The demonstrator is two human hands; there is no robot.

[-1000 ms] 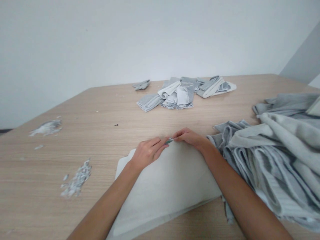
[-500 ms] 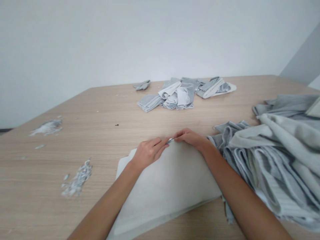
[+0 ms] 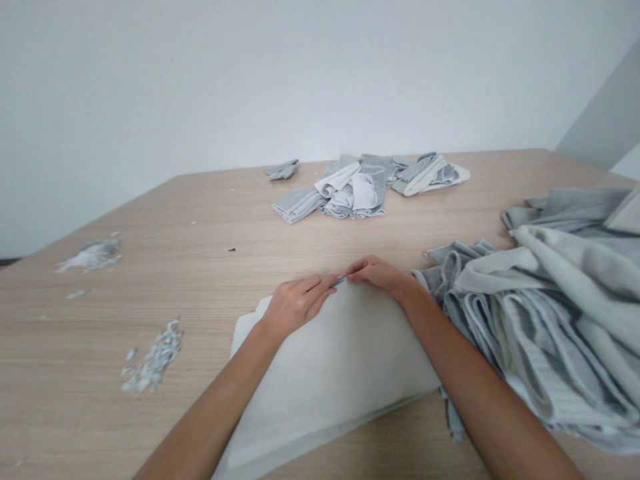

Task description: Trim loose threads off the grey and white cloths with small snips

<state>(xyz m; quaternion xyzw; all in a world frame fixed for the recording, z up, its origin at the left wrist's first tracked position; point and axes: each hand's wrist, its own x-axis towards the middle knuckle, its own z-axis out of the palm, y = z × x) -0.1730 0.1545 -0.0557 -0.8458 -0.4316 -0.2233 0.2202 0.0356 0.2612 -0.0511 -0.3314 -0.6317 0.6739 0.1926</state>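
Observation:
A pale off-white cloth [image 3: 335, 380], folded in flat layers, lies on the table in front of me. My left hand [image 3: 300, 303] rests over its far edge, fingers closed on a slim, grey, metallic-looking piece [image 3: 339, 281] too small to name. Just to the right, my right hand [image 3: 373, 272] pinches the cloth's far edge between thumb and fingers. The fingertips of both hands nearly meet at the slim piece. Part of the cloth's right side is hidden under my right forearm.
A large heap of grey and cream cloths [image 3: 550, 320] fills the right side. Folded grey and white cloths [image 3: 350, 190] lie at the back, beside a small grey cloth [image 3: 281, 170]. White scraps [image 3: 156, 360] and more scraps [image 3: 93, 255] are on the left, with a small dark bit [image 3: 231, 250].
The slim piece between my fingertips has shifted or turned slightly and shines less. Both hands stay at the same spot on the cloth's edge; the view has moved a little.

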